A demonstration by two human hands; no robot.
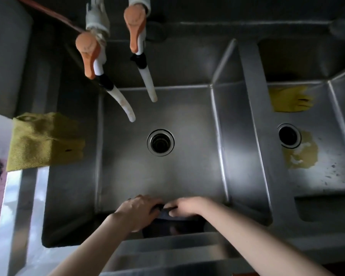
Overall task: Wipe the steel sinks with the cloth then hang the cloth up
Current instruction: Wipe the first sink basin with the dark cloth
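A dark cloth (173, 222) lies bunched against the near wall of the left steel sink (127, 172). My left hand (141, 212) and my right hand (185, 207) both grip it, fingertips almost touching over the cloth's top edge. Part of the cloth is hidden under my hands and in shadow below them. The right steel sink (327, 176) has a yellowish stain (303, 156) beside its drain (289, 136).
Two taps with orange levers (88, 54) (134, 26) and white spouts hang over the left sink's back. A yellow-green cloth (42, 140) drapes over the left rim. A yellow glove (291, 99) lies at the back of the right sink. A steel divider (253, 116) separates the basins.
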